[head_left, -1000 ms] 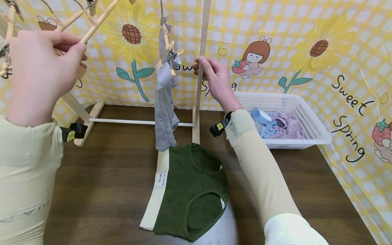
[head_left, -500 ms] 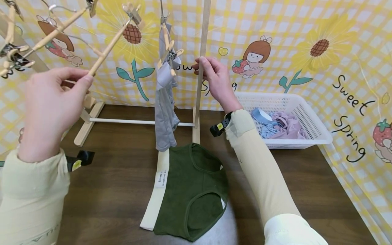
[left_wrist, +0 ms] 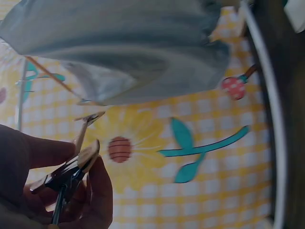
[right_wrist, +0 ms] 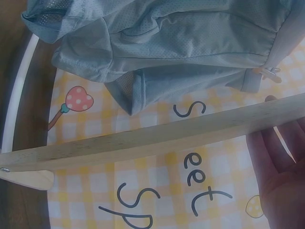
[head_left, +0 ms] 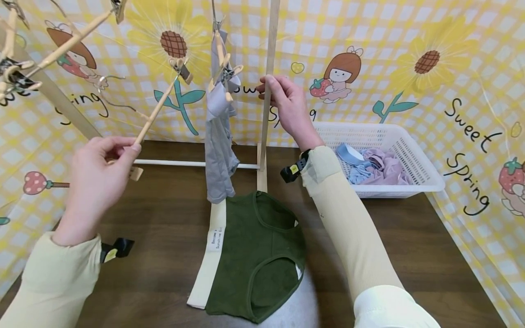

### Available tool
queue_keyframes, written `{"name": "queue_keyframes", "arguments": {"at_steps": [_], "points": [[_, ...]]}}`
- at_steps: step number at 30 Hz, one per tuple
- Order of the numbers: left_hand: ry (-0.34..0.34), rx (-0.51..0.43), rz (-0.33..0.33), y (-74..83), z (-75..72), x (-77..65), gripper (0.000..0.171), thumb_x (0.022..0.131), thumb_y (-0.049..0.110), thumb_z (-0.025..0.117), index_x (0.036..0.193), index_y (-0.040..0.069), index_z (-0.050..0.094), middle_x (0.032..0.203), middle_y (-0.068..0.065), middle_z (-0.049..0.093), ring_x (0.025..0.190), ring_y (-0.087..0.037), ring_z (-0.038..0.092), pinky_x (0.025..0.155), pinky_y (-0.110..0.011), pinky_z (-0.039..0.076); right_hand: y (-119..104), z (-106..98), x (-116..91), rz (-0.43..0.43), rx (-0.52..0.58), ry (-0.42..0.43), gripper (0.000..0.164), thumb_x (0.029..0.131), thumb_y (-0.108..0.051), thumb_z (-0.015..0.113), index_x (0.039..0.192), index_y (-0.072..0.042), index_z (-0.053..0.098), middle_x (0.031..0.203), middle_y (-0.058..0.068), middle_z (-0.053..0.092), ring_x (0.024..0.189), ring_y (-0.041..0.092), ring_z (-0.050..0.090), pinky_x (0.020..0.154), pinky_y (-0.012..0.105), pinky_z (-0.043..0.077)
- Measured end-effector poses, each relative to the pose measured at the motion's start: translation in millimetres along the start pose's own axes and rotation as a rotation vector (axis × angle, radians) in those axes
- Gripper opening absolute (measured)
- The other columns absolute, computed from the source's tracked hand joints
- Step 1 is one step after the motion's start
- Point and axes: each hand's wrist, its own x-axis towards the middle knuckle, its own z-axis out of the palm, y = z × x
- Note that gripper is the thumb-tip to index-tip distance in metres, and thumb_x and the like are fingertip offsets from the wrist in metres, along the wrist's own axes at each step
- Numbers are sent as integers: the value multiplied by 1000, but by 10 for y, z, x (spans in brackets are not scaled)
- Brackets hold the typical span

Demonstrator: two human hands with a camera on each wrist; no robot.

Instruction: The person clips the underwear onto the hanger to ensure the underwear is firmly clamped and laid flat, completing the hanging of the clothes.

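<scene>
One clip hanger (head_left: pixel 157 109) pinched in the left hand (head_left: pixel 97 180) — rod slanting up and away from the fingertips. Right hand (head_left: pixel 290 105) raised, gripping the rack post (head_left: pixel 271 45) — green briefs (head_left: pixel 246 241) flat on table (head_left: pixel 143 273) between the forearms.

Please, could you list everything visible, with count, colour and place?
Table: 1, brown, below.
Backdrop: 1, yellow-white, behind.
Held hanger: 1, beige, left.
Other hangers: three-plus, beige, left and centre.
Hanging garment: 1, grey, centre.
Rack: 1, beige and white, back.
Underpants: 1, green and cream, front.
Basket: 1, white, back right.
Clothes: count unclear, blue and lilac, in basket.
Unclear shape: 1, grey, front.
Wrist devices: 2, black, wrists.
Sleeves: 2, cream, forearms.
Left grip: 1, bare, pinching hanger.
Right grip: 1, bare, holding rack.
</scene>
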Motion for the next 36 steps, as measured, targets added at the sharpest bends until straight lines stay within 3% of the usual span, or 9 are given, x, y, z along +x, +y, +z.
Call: {"name": "queue_keyframes", "arguments": {"at_steps": [4, 8, 12, 19, 26, 31, 36], "points": [[-28, -24, -20, -135, 76, -96, 29, 101, 27, 65, 110, 1, 76, 79, 6, 57, 69, -5, 47, 59, -20, 34, 6, 7, 1, -3, -2, 2, 33, 109, -27, 52, 121, -2, 70, 109, 12, 70, 107, 37, 66, 93, 34, 53], [-80, -46, -39, -242, 158, -184, 27, 101, 27, 66, 111, 4, 75, 77, 10, 59, 65, -7, 47, 55, -22, 34, 7, 8, 1, 3, 0, 1, 33, 109, -27, 51, 121, -2, 70, 110, 12, 70, 105, 33, 67, 94, 35, 52], [-146, -80, -36, -334, 264, -254, 26, 101, 24, 67, 114, 3, 74, 81, 6, 64, 65, -7, 50, 54, -20, 38, -6, 8, -7, 12, -12, -2, 33, 109, -26, 52, 124, -2, 69, 113, 12, 69, 104, 27, 68, 95, 35, 52], [-260, -101, -63, -433, 446, -429, 31, 102, 27, 66, 118, 1, 73, 92, -11, 69, 74, -11, 56, 57, -21, 43, -379, 32, -244, 48, -196, -24, 36, 109, -16, 50, 139, 4, 56, 129, 17, 63, 118, 22, 60, 99, 32, 48], [-350, -116, -51, -436, 558, -603, 30, 100, 26, 68, 116, 1, 74, 91, -10, 72, 72, -12, 58, 58, -24, 44, -206, -110, -320, 40, -268, 7, 41, 105, -21, 59, 142, -4, 53, 134, 10, 61, 119, 18, 58, 98, 26, 43], [-435, -124, -63, -453, 619, -711, 25, 98, 24, 71, 112, 3, 75, 85, -7, 70, 69, -15, 57, 56, -27, 44, -143, -208, -489, 39, -282, -67, 40, 104, -25, 62, 139, -7, 57, 131, 8, 62, 114, 16, 60, 96, 30, 46], [-574, -139, -117, -496, 675, -861, 25, 98, 23, 72, 109, 1, 72, 82, -6, 69, 69, -15, 59, 55, -28, 45, -62, -251, -725, 59, -320, -194, 39, 103, -24, 63, 137, -5, 58, 128, 6, 64, 112, 16, 61, 97, 32, 48]]}}
